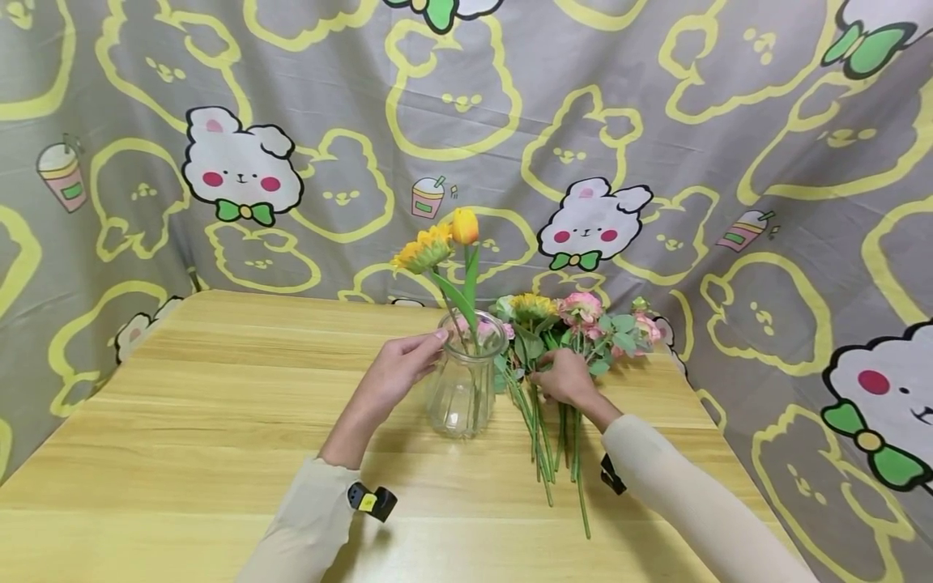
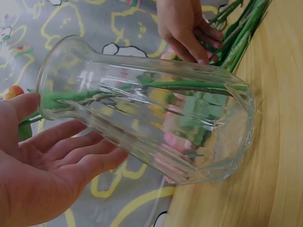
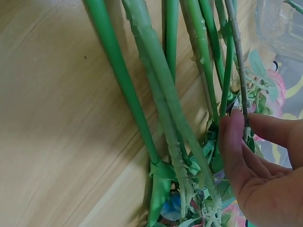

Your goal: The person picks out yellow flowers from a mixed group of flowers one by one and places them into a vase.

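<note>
A clear glass vase (image 1: pixel 455 405) stands upright on the table, holding an orange-yellow tulip (image 1: pixel 465 227) and a sunflower (image 1: pixel 426 249). At its left side is my left hand (image 1: pixel 403 364); the left wrist view shows the thumb at the rim and the fingers stretched along the neck and body of the glass (image 2: pixel 156 118). To the right of the vase, my right hand (image 1: pixel 567 377) reaches into a pile of artificial flowers. Between thumb and fingers it pinches a thin brownish flower stem (image 3: pixel 242 80); which bloom this stem bears is hidden.
The pile has pink blooms (image 1: pixel 581 308), another sunflower (image 1: pixel 532 306) and green leaves, with several green stems (image 1: pixel 539 453) pointing toward me. Beneath everything is a wooden table (image 1: pixel 182 421). A grey curtain (image 1: pixel 350 73) with cartoon rabbits hangs behind and at both sides.
</note>
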